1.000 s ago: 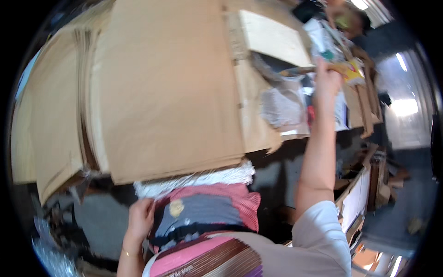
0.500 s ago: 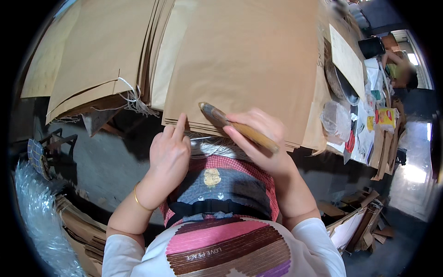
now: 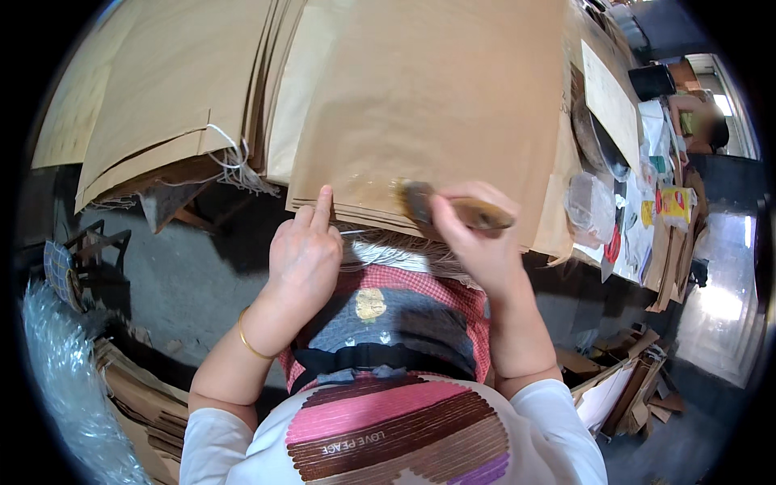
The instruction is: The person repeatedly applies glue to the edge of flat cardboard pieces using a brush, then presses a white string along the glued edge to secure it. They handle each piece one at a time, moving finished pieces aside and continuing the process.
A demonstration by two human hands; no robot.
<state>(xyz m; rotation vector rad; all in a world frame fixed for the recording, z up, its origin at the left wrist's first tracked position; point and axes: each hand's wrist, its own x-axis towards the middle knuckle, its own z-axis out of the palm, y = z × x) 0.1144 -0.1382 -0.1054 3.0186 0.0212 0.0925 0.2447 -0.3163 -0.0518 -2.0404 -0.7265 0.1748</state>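
Brown paper, a broad stack of sheets (image 3: 444,97) of it, lies along the near edge of the table, and here's the action: the right hand (image 3: 482,242) has a firm grip on a wooden-handled brush (image 3: 482,214), fingers and thumb closed around it! The handle points to the right, the dark bristles to the left, down at the top sheet close to its near edge, slightly blurred. And look, a glossy wet streak (image 3: 364,176) shines on the paper just left of those bristles!

Over to the left hand (image 3: 307,250): index finger stretched out, its tip on the near-left corner of the stack, the others curled at the edge; whether they pinch the sheets I cannot tell. A gold bracelet (image 3: 252,339) circles that wrist. Below the stack's near edge, pale strings (image 3: 408,252) bunch in front of the apron (image 3: 388,319).

Along the table's left side, a second stack of brown paper (image 3: 178,81), white cord (image 3: 234,158) dangling at its near-right corner. And the right side is busy: a white board (image 3: 610,105) lies over a dark pan (image 3: 592,145), with a clear plastic bag (image 3: 590,206) nearer the front edge, red-handled scissors (image 3: 613,242) just beside it, and a yellow packet (image 3: 677,202) out by the right edge. Farther back, a black bucket (image 3: 651,82), and beyond it another person (image 3: 691,117)!
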